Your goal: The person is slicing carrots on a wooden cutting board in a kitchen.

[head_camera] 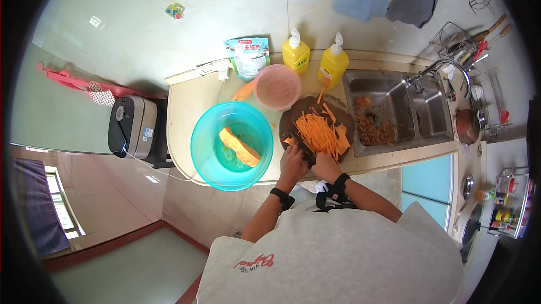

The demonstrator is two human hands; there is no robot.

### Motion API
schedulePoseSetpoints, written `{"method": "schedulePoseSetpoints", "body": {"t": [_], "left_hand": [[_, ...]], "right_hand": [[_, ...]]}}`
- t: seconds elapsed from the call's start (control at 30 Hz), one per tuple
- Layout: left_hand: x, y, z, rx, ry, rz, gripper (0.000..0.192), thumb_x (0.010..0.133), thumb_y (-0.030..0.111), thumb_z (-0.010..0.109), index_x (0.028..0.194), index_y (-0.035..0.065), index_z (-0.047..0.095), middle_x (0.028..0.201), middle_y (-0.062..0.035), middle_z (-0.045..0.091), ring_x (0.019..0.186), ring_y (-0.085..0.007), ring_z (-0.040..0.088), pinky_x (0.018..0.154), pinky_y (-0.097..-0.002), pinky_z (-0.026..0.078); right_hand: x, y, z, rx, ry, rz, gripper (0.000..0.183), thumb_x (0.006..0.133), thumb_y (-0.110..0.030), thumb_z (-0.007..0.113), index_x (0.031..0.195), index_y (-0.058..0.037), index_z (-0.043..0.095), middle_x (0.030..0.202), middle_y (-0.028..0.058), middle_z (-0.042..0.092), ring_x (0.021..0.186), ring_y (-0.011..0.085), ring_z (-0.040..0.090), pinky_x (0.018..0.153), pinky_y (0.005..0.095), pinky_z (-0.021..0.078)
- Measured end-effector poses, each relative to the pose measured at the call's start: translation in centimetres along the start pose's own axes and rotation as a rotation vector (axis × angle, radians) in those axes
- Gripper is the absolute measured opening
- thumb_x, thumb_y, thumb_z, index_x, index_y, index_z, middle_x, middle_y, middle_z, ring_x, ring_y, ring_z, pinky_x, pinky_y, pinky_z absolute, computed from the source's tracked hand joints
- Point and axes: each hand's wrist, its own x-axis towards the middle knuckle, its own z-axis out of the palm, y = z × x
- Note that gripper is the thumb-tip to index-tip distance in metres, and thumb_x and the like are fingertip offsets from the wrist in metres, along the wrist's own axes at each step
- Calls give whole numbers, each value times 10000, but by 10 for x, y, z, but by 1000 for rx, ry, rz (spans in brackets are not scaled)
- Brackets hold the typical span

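My right hand [327, 168] grips a dark-bladed kitchen knife [305, 145] at the front of a round brown chopping board [288, 120]. Curled beside the blade, my left hand [294, 162] presses on a small piece of orange root vegetable [289, 140], mostly hidden by the fingers. A heap of thin orange vegetable strips [317, 131] covers the board's middle. Flat orange slices [342, 138] lie at the heap's right side. To the left, a turquoise plastic basin [202, 145] contains one long peeled orange root vegetable [239, 147].
Behind the board stand a pink plastic basket [277, 87], two yellow pump bottles [296, 56] and a printed pouch [250, 58]. Another orange root [244, 91] lies beside the basket. Peelings [376, 130] lie in the steel double sink [384, 88] at right. A grey-black appliance [135, 126] stands left.
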Motion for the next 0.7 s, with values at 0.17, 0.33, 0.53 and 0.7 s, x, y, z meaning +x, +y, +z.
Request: {"method": "schedulePoseSetpoints", "body": {"t": [0.17,0.33,0.53,0.7], "left_hand": [[2,2,1,-20,-2,-6,181,624,50,555,799,32,596,870,-115,522,832,-310,507,700,-401,462],[1,1,-1,-41,-22,-27,198,621,50,553,812,35,606,882,-114,527,837,-309,508,701,-403,464],[-2,-3,1,-58,-44,-58,188,611,71,572,794,35,603,853,-114,517,829,-308,508,695,-398,461],[1,-2,0,-63,-4,-10,147,611,100,592,742,35,588,812,-115,502,816,-315,504,678,-390,453]], "right_hand": [[7,10,17,-52,44,1,238,691,-109,618,839,76,602,833,287,613,841,414,609,754,453,488],[2,10,21,-66,36,11,231,700,-116,621,837,68,593,834,274,618,829,412,611,750,456,490],[17,1,22,-100,16,3,257,719,-156,611,852,63,592,848,277,614,841,413,606,746,461,487],[48,-11,21,-65,24,-36,276,738,-188,596,854,62,592,837,285,609,829,424,603,733,462,485]]}}
